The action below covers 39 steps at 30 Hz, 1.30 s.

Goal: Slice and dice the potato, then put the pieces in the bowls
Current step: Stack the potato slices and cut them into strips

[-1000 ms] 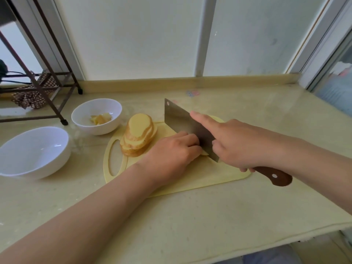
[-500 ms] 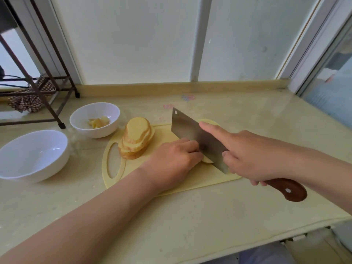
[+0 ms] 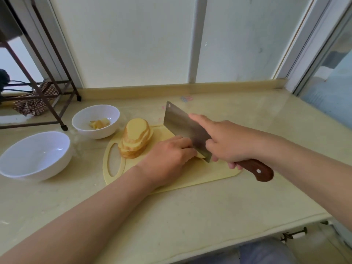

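On the pale yellow cutting board (image 3: 200,176) my left hand (image 3: 167,159) curls its fingers over a potato piece (image 3: 200,154), most of it hidden under the hand. My right hand (image 3: 228,141) grips the brown handle of a cleaver (image 3: 182,126), index finger stretched along the blade's spine; the blade stands against the left knuckles, cutting into the piece. A leaning stack of potato slices (image 3: 135,138) lies on the board's left part. The small white bowl (image 3: 83,121) holds a few potato bits (image 3: 100,123). The large white bowl (image 3: 36,155) is empty.
A dark metal rack (image 3: 40,79) with a checked cloth (image 3: 32,103) stands at the back left of the beige counter (image 3: 171,216). A raised ledge and window panels close the far side. The counter's front edge runs bottom right.
The cleaver has stayed against the left knuckles over the potato piece, shifting slightly with the hands. The view has swung a little.
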Motion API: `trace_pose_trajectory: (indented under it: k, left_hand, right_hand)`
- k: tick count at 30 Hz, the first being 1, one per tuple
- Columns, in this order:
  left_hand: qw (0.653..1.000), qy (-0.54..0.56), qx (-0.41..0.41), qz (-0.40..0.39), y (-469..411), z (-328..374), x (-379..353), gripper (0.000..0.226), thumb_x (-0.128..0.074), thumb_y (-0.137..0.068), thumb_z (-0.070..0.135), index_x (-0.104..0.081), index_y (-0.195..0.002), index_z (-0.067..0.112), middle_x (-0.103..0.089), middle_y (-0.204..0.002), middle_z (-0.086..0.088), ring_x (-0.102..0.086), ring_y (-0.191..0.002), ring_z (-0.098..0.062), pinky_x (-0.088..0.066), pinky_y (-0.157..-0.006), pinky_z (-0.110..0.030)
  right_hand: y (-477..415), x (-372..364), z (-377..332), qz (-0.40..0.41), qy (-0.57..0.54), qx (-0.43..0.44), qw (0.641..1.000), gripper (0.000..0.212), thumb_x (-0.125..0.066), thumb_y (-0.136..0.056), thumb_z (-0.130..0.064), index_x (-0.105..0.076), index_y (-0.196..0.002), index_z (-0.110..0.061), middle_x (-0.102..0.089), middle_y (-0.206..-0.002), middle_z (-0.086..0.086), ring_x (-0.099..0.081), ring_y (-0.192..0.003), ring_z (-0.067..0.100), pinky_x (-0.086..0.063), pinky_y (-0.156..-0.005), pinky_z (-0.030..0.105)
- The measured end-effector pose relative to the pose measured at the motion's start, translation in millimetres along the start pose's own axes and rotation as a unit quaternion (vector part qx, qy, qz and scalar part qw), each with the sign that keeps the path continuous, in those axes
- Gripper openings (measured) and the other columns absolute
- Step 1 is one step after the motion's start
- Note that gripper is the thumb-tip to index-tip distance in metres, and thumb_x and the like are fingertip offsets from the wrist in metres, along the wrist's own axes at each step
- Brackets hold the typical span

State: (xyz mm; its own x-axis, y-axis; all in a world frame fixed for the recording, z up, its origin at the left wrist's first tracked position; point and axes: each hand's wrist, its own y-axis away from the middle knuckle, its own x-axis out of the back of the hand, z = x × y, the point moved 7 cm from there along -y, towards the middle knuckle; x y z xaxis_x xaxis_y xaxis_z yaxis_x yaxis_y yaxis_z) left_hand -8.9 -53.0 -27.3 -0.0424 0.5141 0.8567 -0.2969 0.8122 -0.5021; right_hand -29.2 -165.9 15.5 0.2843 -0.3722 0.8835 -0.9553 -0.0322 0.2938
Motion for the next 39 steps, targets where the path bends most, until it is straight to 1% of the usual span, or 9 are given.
trace_pose_trajectory:
  k: [3,5,7,11,17,20,27,33,39]
  left_hand:
    - [1.000,0.000,0.006,0.009,-1,-1,4,0.024,-0.054,-0.085,0.005,-0.075,-0.097,0.008,-0.066,-0.091,-0.008,-0.061,-0.081,-0.029,-0.054,-0.063,-0.039]
    - [1.000,-0.004,0.018,0.014,1,-6,6,0.019,-0.062,-0.082,0.003,-0.076,-0.093,0.009,-0.066,-0.089,-0.008,-0.062,-0.081,-0.030,-0.055,-0.062,-0.038]
    - [0.999,-0.003,0.036,0.023,3,-13,8,0.012,-0.067,-0.082,0.004,-0.076,-0.088,0.009,-0.065,-0.086,-0.007,-0.060,-0.077,-0.029,-0.054,-0.058,-0.038]
    - [0.999,-0.010,0.045,0.022,5,-21,7,0.008,-0.067,-0.087,0.008,-0.074,-0.088,0.009,-0.063,-0.085,-0.005,-0.057,-0.077,-0.027,-0.053,-0.057,-0.039]
    - [0.999,-0.016,0.034,0.035,5,-17,10,0.015,-0.060,-0.090,0.014,-0.073,-0.085,0.008,-0.062,-0.081,-0.006,-0.056,-0.073,-0.027,-0.051,-0.054,-0.039]
    - [0.999,-0.017,0.026,0.033,4,-15,11,0.018,-0.058,-0.092,0.016,-0.072,-0.086,0.007,-0.063,-0.084,-0.007,-0.057,-0.074,-0.027,-0.051,-0.055,-0.039]
    - [0.999,-0.024,0.019,0.034,3,-16,10,0.013,-0.060,-0.093,0.013,-0.071,-0.089,0.006,-0.062,-0.086,-0.008,-0.056,-0.075,-0.028,-0.051,-0.058,-0.041]
    - [0.999,-0.032,0.012,0.031,2,-17,9,0.023,-0.053,-0.096,0.019,-0.072,-0.095,0.006,-0.065,-0.090,-0.009,-0.058,-0.077,-0.028,-0.053,-0.060,-0.040]
    - [0.999,-0.031,0.008,0.030,1,-15,11,0.017,-0.057,-0.094,0.014,-0.072,-0.093,0.006,-0.064,-0.089,-0.009,-0.058,-0.077,-0.028,-0.052,-0.061,-0.039]
  right_hand:
    - [0,0,-1,0.008,0.012,-0.003,1.000,0.082,-0.034,-0.101,-0.011,-0.001,-0.154,-0.064,-0.059,-0.095,0.007,-0.068,-0.053,0.027,-0.062,-0.049,0.044]
    - [4,3,0,0.021,0.003,-0.002,1.000,0.082,-0.034,-0.101,-0.010,-0.004,-0.156,-0.062,-0.056,-0.094,0.000,-0.066,-0.050,0.025,-0.061,-0.048,0.041]
    - [9,11,1,0.035,-0.005,0.002,0.999,0.082,-0.034,-0.101,-0.010,-0.005,-0.156,-0.062,-0.057,-0.094,-0.002,-0.064,-0.047,0.023,-0.061,-0.048,0.040]
    - [18,22,-3,0.045,-0.007,0.009,0.999,0.080,-0.035,-0.103,-0.012,-0.004,-0.156,-0.064,-0.061,-0.096,0.000,-0.066,-0.048,0.022,-0.063,-0.050,0.044]
    - [24,12,-10,0.027,0.013,0.006,1.000,0.081,-0.033,-0.102,-0.011,-0.003,-0.156,-0.064,-0.062,-0.094,0.003,-0.066,-0.049,0.025,-0.063,-0.052,0.049]
    - [23,10,-9,0.024,0.015,0.002,1.000,0.081,-0.033,-0.101,-0.012,-0.003,-0.156,-0.064,-0.061,-0.094,0.002,-0.067,-0.049,0.024,-0.063,-0.051,0.048]
    - [23,9,-8,0.022,0.021,0.001,1.000,0.082,-0.033,-0.101,-0.011,-0.002,-0.156,-0.063,-0.060,-0.094,0.001,-0.066,-0.046,0.022,-0.063,-0.051,0.045]
    - [26,9,-9,0.014,0.022,0.001,1.000,0.081,-0.033,-0.102,-0.012,-0.001,-0.156,-0.064,-0.062,-0.094,0.003,-0.066,-0.047,0.021,-0.063,-0.051,0.046]
    - [24,11,-9,0.016,0.033,-0.004,0.999,0.083,-0.033,-0.101,-0.010,-0.001,-0.157,-0.062,-0.060,-0.094,0.002,-0.066,-0.046,0.022,-0.063,-0.050,0.042]
